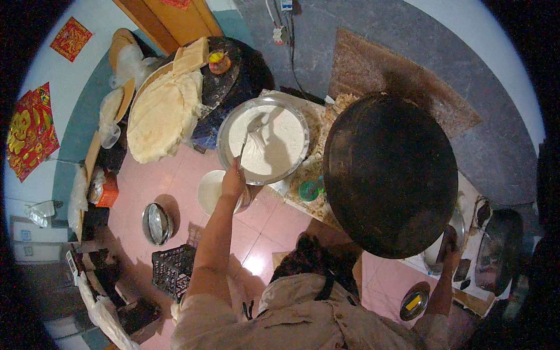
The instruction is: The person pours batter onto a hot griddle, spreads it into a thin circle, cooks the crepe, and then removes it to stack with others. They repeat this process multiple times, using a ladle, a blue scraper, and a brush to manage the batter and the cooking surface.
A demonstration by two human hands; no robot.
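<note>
My left hand [234, 181] is closed around the handle of a metal ladle [253, 127], whose bowl end is over or in a large metal basin's pale batter [284, 153]; the exact contact cannot be told. Streaks mark the batter beside it. The basin [219, 142] sits at the left end of a worktop, partly above a white bucket [210, 192]. A large round black griddle pan [389, 175] stands to the right. Beyond its lower right edge, my right hand [450, 247] is at a dark object beside a metal bowl [459, 227]; its fingers are blurred and shadowed.
Stacked thin flatbreads [164, 118] lie on a round surface at upper left. A green plastic item [309, 190] is between basin and griddle. On the pink tiled floor are a black plastic crate [171, 269] and a metal bowl [157, 224]. Cables [291, 57] hang on the wall.
</note>
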